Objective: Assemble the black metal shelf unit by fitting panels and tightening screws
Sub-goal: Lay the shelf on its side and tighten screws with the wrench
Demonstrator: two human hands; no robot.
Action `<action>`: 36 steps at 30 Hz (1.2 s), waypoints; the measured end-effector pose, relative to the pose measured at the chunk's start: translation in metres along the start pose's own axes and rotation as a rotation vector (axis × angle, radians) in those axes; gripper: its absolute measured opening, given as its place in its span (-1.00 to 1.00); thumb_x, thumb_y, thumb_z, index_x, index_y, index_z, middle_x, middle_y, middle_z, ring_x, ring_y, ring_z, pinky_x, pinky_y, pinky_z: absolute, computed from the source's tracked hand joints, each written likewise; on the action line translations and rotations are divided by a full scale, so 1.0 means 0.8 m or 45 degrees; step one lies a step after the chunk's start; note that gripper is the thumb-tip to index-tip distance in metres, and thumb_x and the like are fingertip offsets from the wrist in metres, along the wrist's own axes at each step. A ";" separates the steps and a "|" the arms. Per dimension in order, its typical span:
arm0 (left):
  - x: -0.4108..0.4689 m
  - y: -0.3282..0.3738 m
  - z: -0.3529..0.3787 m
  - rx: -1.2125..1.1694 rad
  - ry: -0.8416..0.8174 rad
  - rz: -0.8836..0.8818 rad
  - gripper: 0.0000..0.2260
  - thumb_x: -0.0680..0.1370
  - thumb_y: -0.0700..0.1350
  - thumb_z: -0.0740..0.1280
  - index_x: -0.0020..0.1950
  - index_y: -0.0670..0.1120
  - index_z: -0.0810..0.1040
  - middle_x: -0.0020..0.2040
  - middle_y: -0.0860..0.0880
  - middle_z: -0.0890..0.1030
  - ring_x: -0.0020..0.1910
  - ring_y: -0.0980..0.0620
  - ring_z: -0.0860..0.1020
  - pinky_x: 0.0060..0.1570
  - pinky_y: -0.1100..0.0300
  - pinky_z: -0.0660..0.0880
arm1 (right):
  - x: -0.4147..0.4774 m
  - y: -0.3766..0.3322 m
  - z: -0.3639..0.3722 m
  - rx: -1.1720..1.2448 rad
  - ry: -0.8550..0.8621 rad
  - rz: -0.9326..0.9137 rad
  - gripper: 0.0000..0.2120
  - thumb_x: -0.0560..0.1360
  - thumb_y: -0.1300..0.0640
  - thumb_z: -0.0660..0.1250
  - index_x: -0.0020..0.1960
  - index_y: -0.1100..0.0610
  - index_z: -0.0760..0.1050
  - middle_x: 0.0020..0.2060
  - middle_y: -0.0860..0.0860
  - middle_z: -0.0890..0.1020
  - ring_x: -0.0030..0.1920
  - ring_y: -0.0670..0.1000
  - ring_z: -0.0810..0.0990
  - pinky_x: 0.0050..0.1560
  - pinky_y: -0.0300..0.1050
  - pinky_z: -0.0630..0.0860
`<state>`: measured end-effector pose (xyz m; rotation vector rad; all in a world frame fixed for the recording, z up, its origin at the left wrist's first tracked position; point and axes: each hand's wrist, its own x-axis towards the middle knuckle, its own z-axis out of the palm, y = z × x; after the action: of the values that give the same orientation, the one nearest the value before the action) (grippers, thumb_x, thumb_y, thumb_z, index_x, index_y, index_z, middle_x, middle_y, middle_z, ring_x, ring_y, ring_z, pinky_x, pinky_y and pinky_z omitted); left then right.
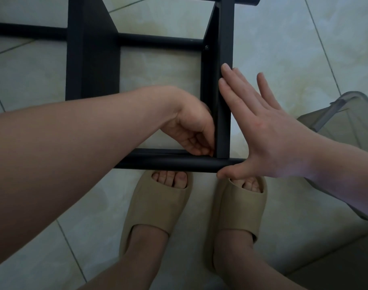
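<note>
down by the person's beige slides (158, 206), on the tiled floor (283, 49), the black metal shelf unit has its near tube (168, 163) running just past the toes. the right hand (269, 135) has an open grip, flat against the outer face of the right panel (225, 49) with its thumb at the tube's end, probably bracing the joint so it can't slide. the left hand (191, 126) is curled into the inner corner where panel meets tube; i cannot tell whether its grip pinches a screw or only touches metal. further off, a screw head (206, 47) already sits where the far crossbar (158, 41) meets the panel. a translucent bin (346, 114) stands to the right.
</note>
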<state>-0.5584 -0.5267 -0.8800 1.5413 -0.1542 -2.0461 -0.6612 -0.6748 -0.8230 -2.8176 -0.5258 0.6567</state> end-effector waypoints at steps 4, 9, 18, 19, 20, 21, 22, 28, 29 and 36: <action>-0.001 -0.002 -0.001 -0.013 -0.002 0.001 -0.90 0.56 -0.33 0.32 -0.04 -0.20 0.62 -0.19 -0.10 0.64 -0.24 0.06 0.60 -0.12 0.23 0.60 | 0.000 0.000 0.001 -0.005 -0.001 0.006 0.33 0.24 -0.57 0.19 0.63 0.32 -0.17 0.63 0.20 -0.20 0.63 0.13 -0.23 0.60 0.19 -0.26; -0.004 -0.003 -0.003 -0.022 -0.019 0.004 -0.89 0.56 -0.33 0.31 0.01 -0.20 0.62 -0.16 -0.10 0.65 -0.23 0.07 0.60 -0.11 0.26 0.59 | 0.000 -0.001 0.001 -0.005 0.000 0.003 0.33 0.24 -0.57 0.19 0.63 0.31 -0.18 0.63 0.19 -0.20 0.63 0.12 -0.23 0.60 0.14 -0.29; -0.004 -0.009 0.002 -0.139 -0.026 0.097 -0.83 0.56 -0.42 0.26 -0.04 -0.24 0.62 -0.15 -0.15 0.67 -0.20 0.01 0.65 -0.08 0.21 0.63 | 0.000 0.000 0.001 0.003 0.000 0.000 0.33 0.24 -0.57 0.20 0.63 0.31 -0.19 0.63 0.19 -0.21 0.63 0.12 -0.24 0.59 0.13 -0.31; -0.004 -0.011 0.003 -0.161 -0.033 0.111 -0.82 0.56 -0.43 0.26 -0.05 -0.23 0.62 -0.16 -0.14 0.67 -0.21 0.02 0.65 -0.10 0.22 0.63 | 0.000 0.000 0.001 0.003 0.001 -0.001 0.33 0.24 -0.57 0.20 0.63 0.31 -0.19 0.63 0.19 -0.21 0.63 0.12 -0.24 0.59 0.13 -0.30; -0.004 -0.013 0.004 -0.180 -0.039 0.124 -0.81 0.56 -0.43 0.25 -0.07 -0.22 0.62 -0.18 -0.13 0.67 -0.22 0.03 0.66 -0.11 0.23 0.63 | 0.000 0.000 0.001 0.002 0.002 -0.003 0.33 0.24 -0.57 0.20 0.63 0.31 -0.19 0.63 0.19 -0.20 0.63 0.12 -0.24 0.59 0.13 -0.30; -0.004 -0.015 0.004 -0.194 -0.043 0.135 -0.80 0.56 -0.43 0.25 -0.08 -0.22 0.62 -0.19 -0.12 0.68 -0.23 0.03 0.66 -0.12 0.24 0.63 | 0.000 -0.001 0.001 0.001 0.002 -0.003 0.33 0.24 -0.57 0.20 0.63 0.31 -0.18 0.63 0.19 -0.20 0.63 0.12 -0.24 0.59 0.13 -0.30; -0.004 -0.017 0.004 -0.201 -0.045 0.142 -0.80 0.56 -0.43 0.25 -0.08 -0.21 0.61 -0.20 -0.11 0.68 -0.23 0.04 0.67 -0.12 0.25 0.64 | 0.000 -0.001 0.001 0.001 0.003 -0.002 0.34 0.24 -0.56 0.21 0.63 0.32 -0.18 0.63 0.19 -0.20 0.63 0.12 -0.24 0.59 0.14 -0.29; -0.006 -0.015 -0.003 0.000 -0.045 0.060 -0.89 0.57 -0.24 0.32 -0.06 -0.10 0.65 -0.17 -0.03 0.69 -0.24 0.07 0.61 -0.19 0.24 0.54 | 0.000 -0.001 0.001 -0.008 0.005 -0.001 0.33 0.24 -0.57 0.18 0.63 0.31 -0.19 0.63 0.19 -0.21 0.63 0.12 -0.24 0.59 0.14 -0.30; -0.006 -0.012 -0.004 0.056 -0.033 0.043 -0.90 0.56 -0.22 0.35 -0.08 -0.09 0.65 -0.19 -0.01 0.68 -0.26 0.08 0.57 -0.21 0.25 0.50 | 0.000 0.000 0.001 -0.007 0.007 -0.001 0.33 0.24 -0.57 0.19 0.63 0.31 -0.18 0.63 0.19 -0.21 0.63 0.12 -0.24 0.59 0.13 -0.30; 0.000 -0.004 -0.003 0.126 -0.031 0.012 -0.89 0.54 -0.29 0.36 -0.13 -0.12 0.63 -0.23 -0.03 0.65 -0.32 0.11 0.48 -0.25 0.28 0.38 | 0.000 0.001 0.001 0.008 0.005 -0.001 0.33 0.24 -0.58 0.19 0.63 0.31 -0.19 0.63 0.18 -0.22 0.63 0.10 -0.26 0.59 0.11 -0.33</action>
<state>-0.5573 -0.5232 -0.8827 1.5719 -0.2757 -2.0781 -0.6614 -0.6751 -0.8242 -2.8126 -0.5230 0.6514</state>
